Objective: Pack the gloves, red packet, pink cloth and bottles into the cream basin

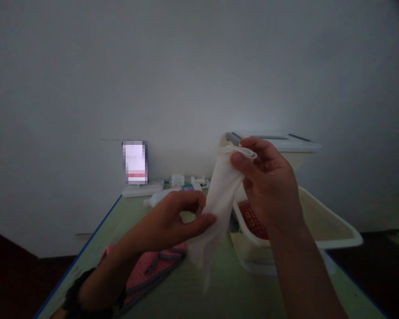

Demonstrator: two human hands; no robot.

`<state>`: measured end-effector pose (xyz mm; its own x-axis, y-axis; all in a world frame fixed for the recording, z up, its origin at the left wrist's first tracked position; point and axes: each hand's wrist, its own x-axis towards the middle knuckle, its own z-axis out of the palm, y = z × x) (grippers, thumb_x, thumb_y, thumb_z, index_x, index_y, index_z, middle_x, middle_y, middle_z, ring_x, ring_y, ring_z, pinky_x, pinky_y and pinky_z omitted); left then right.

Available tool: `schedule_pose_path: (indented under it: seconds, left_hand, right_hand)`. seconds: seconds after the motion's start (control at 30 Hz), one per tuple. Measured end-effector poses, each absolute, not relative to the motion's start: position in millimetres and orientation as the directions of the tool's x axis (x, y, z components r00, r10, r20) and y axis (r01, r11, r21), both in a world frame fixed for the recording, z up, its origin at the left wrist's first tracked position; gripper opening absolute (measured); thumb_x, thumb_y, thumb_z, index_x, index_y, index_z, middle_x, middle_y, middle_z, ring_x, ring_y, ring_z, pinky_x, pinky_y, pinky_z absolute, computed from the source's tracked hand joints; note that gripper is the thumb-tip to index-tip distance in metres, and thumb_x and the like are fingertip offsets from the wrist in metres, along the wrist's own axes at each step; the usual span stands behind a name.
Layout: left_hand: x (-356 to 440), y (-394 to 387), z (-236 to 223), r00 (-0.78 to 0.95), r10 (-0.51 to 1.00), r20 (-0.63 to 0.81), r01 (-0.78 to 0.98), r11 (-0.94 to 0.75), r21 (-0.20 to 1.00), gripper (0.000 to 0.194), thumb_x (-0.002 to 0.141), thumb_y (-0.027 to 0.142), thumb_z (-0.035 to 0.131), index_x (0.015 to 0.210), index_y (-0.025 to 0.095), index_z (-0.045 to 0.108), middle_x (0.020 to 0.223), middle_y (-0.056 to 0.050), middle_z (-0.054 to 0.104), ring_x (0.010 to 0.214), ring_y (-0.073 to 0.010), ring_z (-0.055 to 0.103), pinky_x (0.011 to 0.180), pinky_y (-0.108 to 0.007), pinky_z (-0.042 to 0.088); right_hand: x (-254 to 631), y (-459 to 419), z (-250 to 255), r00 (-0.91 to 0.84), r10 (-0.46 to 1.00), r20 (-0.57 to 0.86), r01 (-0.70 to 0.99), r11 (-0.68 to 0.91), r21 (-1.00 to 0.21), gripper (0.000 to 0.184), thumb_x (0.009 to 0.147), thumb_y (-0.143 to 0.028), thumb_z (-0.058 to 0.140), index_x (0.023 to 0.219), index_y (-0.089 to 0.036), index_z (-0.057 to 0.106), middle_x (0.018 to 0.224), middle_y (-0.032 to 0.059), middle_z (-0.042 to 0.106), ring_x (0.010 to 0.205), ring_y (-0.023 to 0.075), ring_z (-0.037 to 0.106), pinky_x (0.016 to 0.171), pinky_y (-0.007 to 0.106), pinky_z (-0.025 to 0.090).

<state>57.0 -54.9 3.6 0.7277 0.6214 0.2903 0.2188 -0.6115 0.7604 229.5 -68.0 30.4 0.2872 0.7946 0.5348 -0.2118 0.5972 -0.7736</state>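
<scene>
A thin white cloth [224,181] hangs over the table, folded at its top edge and tapering to a blurred tip below. My right hand [269,181] grips the folded top between thumb and fingers. Lower down, my left hand [179,219] pinches the cloth's side between thumb and forefinger. Below my left wrist lies a pink knitted piece with grey trim [156,268], partly covered by the forearm. Behind my right hand stands a cream bin [332,215] with a red patterned item [251,217] inside it.
A phone [135,161] with a blurred-out screen stands upright on a white base [142,189] at the far left. A clear bottle [158,197] and small white boxes [178,180] sit near the wall. Another lidded bin [286,144] rises behind. The green table [232,297] has blue edges.
</scene>
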Motion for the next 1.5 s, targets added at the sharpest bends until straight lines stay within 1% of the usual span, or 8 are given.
schedule_pose_path:
  seconds: [0.23, 0.47, 0.6, 0.7, 0.87, 1.07, 1.3, 1.5]
  left_hand:
    - [58, -43, -7, 0.693, 0.676, 0.251, -0.037, -0.314, 0.949, 0.037, 0.079, 0.036, 0.061, 0.058, 0.018, 0.036, 0.057, 0.007, 0.032, 0.052, -0.0060, 0.030, 0.045, -0.019, 0.026]
    - [64, -46, -14, 0.729, 0.657, 0.190, -0.183, -0.080, 0.980, 0.042, 0.065, 0.017, 0.076, 0.084, 0.021, 0.039, 0.072, 0.007, 0.058, 0.061, -0.0078, 0.054, 0.052, -0.017, 0.042]
    - [63, -46, -15, 0.743, 0.668, 0.044, -0.060, 0.001, 0.998, 0.047, 0.075, 0.024, 0.070, 0.111, 0.022, 0.039, 0.068, 0.005, 0.063, 0.054, -0.0092, 0.057, 0.046, -0.017, 0.043]
    - [62, -45, -17, 0.751, 0.660, 0.022, -0.089, 0.068, 0.994, 0.034, 0.078, 0.029, 0.067, 0.103, 0.016, 0.050, 0.074, -0.001, 0.066, 0.060, -0.0098, 0.061, 0.050, -0.017, 0.046]
    - [61, -44, -27, 0.879, 0.467, 0.093, -0.231, 0.247, 0.941, 0.059, 0.062, 0.042, 0.078, 0.107, 0.020, 0.046, 0.090, -0.004, 0.067, 0.073, -0.0203, 0.069, 0.061, -0.027, 0.053]
    - [62, -41, -34, 0.887, 0.460, 0.029, -0.098, 0.127, 0.987, 0.067, 0.056, 0.013, 0.081, 0.112, 0.022, 0.045, 0.104, -0.004, 0.065, 0.093, -0.0185, 0.064, 0.078, -0.032, 0.052]
    - [62, -36, -33, 0.898, 0.423, -0.124, 0.129, 0.017, 0.991, 0.043, 0.064, 0.017, 0.076, 0.104, 0.020, 0.059, 0.092, -0.002, 0.069, 0.079, -0.0157, 0.065, 0.066, -0.026, 0.053]
    - [53, -30, -31, 0.884, 0.446, -0.142, 0.162, -0.007, 0.987, 0.021, 0.071, 0.019, 0.071, 0.092, 0.017, 0.065, 0.087, -0.001, 0.071, 0.077, -0.0142, 0.064, 0.067, -0.023, 0.050]
  right_hand:
    - [236, -60, 31, 0.411, 0.743, 0.528, -0.237, 0.646, -0.725, 0.020, 0.066, -0.016, 0.073, 0.080, -0.025, 0.062, 0.074, -0.0061, 0.064, 0.070, 0.0099, 0.062, 0.070, 0.025, 0.054]
    - [235, -60, 31, 0.464, 0.738, 0.490, -0.250, 0.640, -0.727, 0.019, 0.066, -0.015, 0.072, 0.077, -0.025, 0.061, 0.070, -0.0076, 0.062, 0.060, 0.0071, 0.059, 0.057, 0.020, 0.053]
    - [239, -60, 33, 0.496, 0.707, 0.504, -0.236, 0.668, -0.705, 0.018, 0.066, -0.015, 0.072, 0.077, -0.025, 0.061, 0.072, -0.0079, 0.062, 0.063, 0.0071, 0.059, 0.060, 0.020, 0.052]
    - [244, -59, 34, 0.539, 0.672, 0.508, -0.219, 0.694, -0.686, 0.018, 0.066, -0.013, 0.072, 0.075, -0.023, 0.061, 0.071, -0.0074, 0.062, 0.063, 0.0070, 0.059, 0.060, 0.019, 0.052]
    - [249, -56, 33, 0.557, 0.616, 0.557, -0.140, 0.731, -0.668, 0.017, 0.067, -0.016, 0.072, 0.077, -0.024, 0.061, 0.074, -0.0074, 0.062, 0.066, 0.0078, 0.061, 0.061, 0.021, 0.054]
    - [259, -56, 33, 0.575, 0.592, 0.565, -0.120, 0.744, -0.657, 0.019, 0.065, -0.018, 0.075, 0.076, -0.024, 0.061, 0.075, -0.0063, 0.061, 0.068, 0.0089, 0.061, 0.062, 0.023, 0.054]
    - [271, -58, 35, 0.609, 0.546, 0.575, -0.101, 0.773, -0.626, 0.018, 0.065, -0.017, 0.075, 0.074, -0.023, 0.060, 0.071, -0.0065, 0.058, 0.064, 0.0095, 0.059, 0.061, 0.025, 0.054]
    - [263, -60, 38, 0.581, 0.607, 0.542, -0.173, 0.743, -0.646, 0.020, 0.064, -0.015, 0.075, 0.073, -0.023, 0.060, 0.071, -0.0070, 0.060, 0.067, 0.0090, 0.060, 0.064, 0.023, 0.054]
